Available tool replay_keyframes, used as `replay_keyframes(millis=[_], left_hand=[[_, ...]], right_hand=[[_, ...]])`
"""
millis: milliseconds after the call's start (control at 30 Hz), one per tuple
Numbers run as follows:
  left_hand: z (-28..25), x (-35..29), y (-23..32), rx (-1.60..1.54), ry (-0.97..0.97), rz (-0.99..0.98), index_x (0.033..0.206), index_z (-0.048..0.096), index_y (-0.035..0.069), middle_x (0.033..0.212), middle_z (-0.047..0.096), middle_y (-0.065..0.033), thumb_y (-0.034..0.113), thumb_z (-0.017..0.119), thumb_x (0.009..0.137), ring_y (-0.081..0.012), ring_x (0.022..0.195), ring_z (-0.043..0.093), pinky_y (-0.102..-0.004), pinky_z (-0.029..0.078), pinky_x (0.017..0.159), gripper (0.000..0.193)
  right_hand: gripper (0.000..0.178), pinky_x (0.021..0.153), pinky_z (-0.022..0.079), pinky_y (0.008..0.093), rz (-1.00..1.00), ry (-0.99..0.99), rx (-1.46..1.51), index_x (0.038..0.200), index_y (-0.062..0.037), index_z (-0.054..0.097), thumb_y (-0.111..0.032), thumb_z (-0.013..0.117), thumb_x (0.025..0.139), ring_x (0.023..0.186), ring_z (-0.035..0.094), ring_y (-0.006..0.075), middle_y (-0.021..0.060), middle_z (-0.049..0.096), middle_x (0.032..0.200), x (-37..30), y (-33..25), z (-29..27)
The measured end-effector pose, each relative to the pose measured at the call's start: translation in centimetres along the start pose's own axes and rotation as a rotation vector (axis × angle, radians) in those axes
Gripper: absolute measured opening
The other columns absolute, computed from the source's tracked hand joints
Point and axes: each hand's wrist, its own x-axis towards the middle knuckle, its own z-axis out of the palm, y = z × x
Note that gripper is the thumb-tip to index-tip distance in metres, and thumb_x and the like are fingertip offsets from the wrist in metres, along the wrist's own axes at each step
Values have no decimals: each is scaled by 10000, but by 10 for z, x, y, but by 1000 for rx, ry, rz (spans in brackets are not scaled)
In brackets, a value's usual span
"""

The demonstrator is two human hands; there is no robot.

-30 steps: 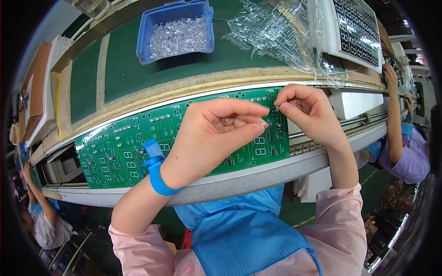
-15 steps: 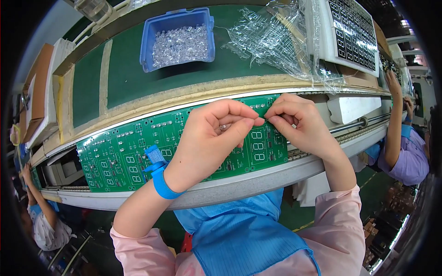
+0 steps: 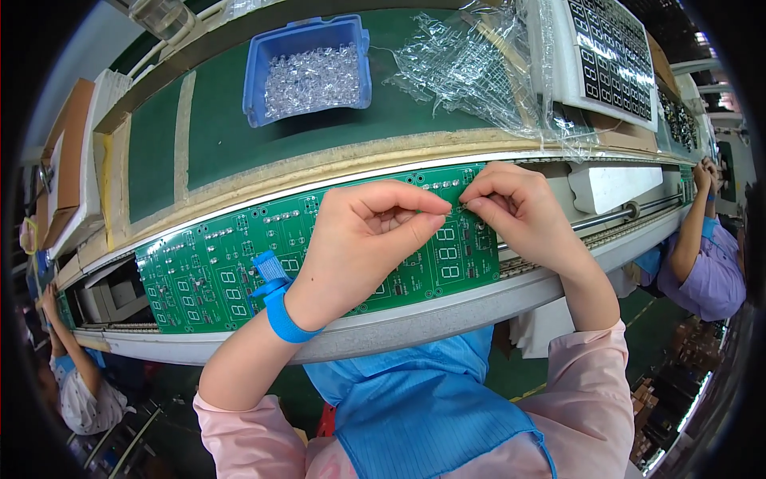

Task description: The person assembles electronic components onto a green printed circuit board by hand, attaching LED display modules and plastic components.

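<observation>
A long green circuit board panel [image 3: 263,231] with rows of white digit outlines lies on the conveyor rails below both hands. Over its right half, my left hand [image 3: 371,231] is pinched, thumb against forefinger, the other fingers curled; what lies inside is hidden. It wears a blue wrist strap [image 3: 286,318]. At the panel's upper right corner my right hand [image 3: 523,215] pinches close to the board surface, and anything at its fingertips is too small to name. A small gap separates the two hands. Small clear parts [image 3: 431,188] stand in a row on the panel between them.
A blue bin [image 3: 250,84] of small clear plastic parts stands on the green bench. Crumpled clear wrap [image 3: 459,72] and a white foam tray of black digit displays [image 3: 610,68] are at the back right. Co-workers' arms reach in at far left and right [image 3: 690,231].
My left fingertips have drawn slightly left, away from my right hand, which stays nearly in place. The panel's left end has shifted slightly right. The right-hand co-worker's raised hand has come down.
</observation>
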Motion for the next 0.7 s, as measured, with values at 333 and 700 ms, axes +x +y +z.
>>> replay_keyframes(millis=[333, 700], left_hand=[[2, 0, 1, 136, 37, -15, 1017, 727, -32, 1005, 707, -84, -47, 698, 883, -109, 908, 654, -222, 531, 795, 138], [2, 1, -2, 198, 24, 92, 966, 743, -27, 991, 702, -95, -65, 709, 855, -117, 881, 648, -221, 518, 742, 122]], right_hand=[[70, 552, 376, 219, 8, -12, 2, 928, 8, 708, 34, 673, 873, 658, 492, 53, 15, 593, 823, 0, 2, 1], [86, 558, 455, 290, -54, 15, -92, 935, -3, 708, -7, 683, 852, 634, 576, 169, 82, 620, 795, -1, -3, 3]])
